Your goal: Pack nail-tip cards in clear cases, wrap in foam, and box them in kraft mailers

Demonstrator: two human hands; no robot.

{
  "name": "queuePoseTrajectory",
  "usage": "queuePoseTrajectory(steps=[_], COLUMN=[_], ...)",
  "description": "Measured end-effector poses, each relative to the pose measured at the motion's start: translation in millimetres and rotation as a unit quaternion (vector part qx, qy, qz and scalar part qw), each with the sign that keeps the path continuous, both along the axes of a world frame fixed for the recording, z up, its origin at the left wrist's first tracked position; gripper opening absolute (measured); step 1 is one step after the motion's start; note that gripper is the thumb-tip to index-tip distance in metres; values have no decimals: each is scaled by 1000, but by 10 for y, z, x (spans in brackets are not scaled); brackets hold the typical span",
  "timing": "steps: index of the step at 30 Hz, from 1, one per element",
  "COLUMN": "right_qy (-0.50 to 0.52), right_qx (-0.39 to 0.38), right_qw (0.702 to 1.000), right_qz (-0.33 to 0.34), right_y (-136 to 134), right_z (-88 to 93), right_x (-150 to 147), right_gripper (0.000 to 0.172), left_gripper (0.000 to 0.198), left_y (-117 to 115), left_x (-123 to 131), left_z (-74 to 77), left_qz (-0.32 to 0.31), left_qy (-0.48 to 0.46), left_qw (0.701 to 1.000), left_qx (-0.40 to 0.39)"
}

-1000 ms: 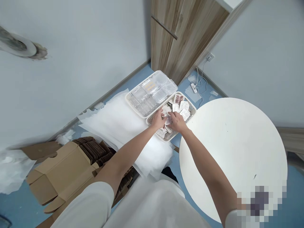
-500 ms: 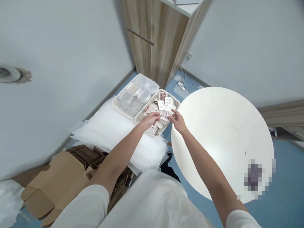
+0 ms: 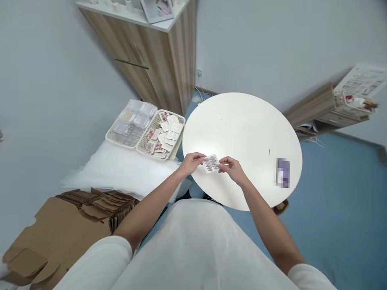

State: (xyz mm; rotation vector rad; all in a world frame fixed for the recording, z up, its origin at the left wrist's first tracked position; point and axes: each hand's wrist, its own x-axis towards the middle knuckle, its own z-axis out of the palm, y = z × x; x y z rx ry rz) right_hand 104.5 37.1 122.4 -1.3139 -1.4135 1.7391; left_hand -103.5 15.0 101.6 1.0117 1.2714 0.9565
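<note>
Head view is showing a small card of nails [image 3: 211, 163] hovering over the near-left edge of the round white table [image 3: 250, 121]. Its long axis is running from hand to hand. Fingertips of the left hand [image 3: 190, 163] are pinching its left end and those of the right hand [image 3: 232, 169] its right end, both equally near.

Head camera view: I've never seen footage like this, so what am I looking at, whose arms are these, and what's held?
The camera sits on a person's head, looking down at their own arms. The left hand and right hand pinch a small card bearing rows of reddish pieces, over the near edge of a round white table. To the left, one basket holds more such cards; its neighbour holds clear plastic boxes. Flattened cardboard lies lower left.
</note>
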Motion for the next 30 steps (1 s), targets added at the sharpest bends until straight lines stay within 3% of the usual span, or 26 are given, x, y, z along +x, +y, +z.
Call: queuePoseTrajectory(steps=[4, 10, 15, 19, 24, 27, 30], right_qy=[29, 79, 128, 132, 78, 22, -23], right_qx=[6, -63, -129, -141, -114, -92, -91], right_qw=[999, 978, 967, 968, 976, 990, 995], right_qz=[-24, -180, -181, -163, -169, -103, -32], right_y=[-256, -611, -827, -805, -530, -283, -40], right_z=[-42, -171, -256, -313, -463, -579, -717], right_x=[440, 814, 891, 819, 591, 366, 76], right_gripper=[32, 27, 30, 29, 30, 29, 28], left_gripper=[23, 36, 35, 32, 29, 26, 19], left_y=[-16, -267, -514, -540, -465, -338, -185], left_x=[503, 1015, 1159, 1137, 894, 636, 354], left_z=[53, 17, -47, -94, -255, -423, -610], left_qz=[-109, -48, -24, 10, 26, 57, 51], left_qy=[11, -60, -62, -62, -47, -8, 59], left_qw=[994, 995, 993, 993, 992, 991, 990], left_qx=[15, -62, -101, -95, -111, -120, -121])
